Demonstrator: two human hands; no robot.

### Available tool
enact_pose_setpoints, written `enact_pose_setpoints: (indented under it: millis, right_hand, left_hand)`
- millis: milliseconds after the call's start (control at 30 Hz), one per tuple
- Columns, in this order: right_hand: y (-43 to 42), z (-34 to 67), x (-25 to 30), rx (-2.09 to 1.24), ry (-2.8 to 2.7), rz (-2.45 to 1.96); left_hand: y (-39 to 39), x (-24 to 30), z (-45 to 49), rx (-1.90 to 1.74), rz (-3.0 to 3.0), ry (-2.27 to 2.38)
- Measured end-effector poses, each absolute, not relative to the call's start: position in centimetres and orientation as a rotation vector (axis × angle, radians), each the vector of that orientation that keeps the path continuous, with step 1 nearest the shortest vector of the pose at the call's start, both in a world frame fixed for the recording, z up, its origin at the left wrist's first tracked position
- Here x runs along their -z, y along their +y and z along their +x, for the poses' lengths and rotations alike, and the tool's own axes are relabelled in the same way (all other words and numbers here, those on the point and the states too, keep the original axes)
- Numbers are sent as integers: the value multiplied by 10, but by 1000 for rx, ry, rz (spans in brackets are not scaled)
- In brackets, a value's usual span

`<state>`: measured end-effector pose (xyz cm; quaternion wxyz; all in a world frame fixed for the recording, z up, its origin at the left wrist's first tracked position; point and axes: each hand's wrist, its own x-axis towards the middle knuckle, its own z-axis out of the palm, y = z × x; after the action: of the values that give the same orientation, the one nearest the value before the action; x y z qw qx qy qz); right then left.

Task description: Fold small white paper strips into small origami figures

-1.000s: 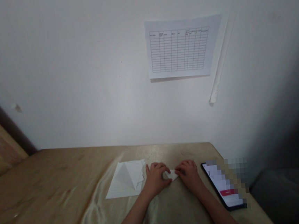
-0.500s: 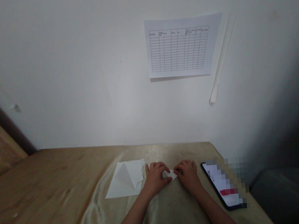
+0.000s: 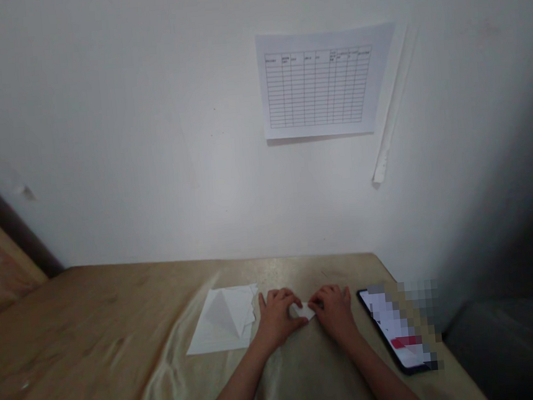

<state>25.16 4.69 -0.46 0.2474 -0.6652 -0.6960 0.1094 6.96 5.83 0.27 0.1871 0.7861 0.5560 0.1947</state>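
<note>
**A:** What's the person holding?
**B:** Left hand (image 3: 277, 321) and right hand (image 3: 335, 312) both pinch a small folded paper (image 3: 303, 311) between them, fingers curled together, down on the table (image 3: 95, 327).
**A:** Anything further back?
**B:** Paper stack (image 3: 226, 325) to the left, phone (image 3: 396, 332) to the right, grid chart (image 3: 319, 83) on the wall.

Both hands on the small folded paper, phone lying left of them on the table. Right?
Not quite: head view shows the phone right of them, beside the right hand. The left hand joins it on the small folded paper.
</note>
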Motion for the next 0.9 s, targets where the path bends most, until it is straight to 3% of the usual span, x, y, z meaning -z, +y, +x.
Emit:
enact_pose_setpoints:
  millis: [900]
  right_hand:
    - [51, 258, 21, -293, -1849, -1743]
  left_hand:
    - [55, 1, 68, -507, 2324, 1555]
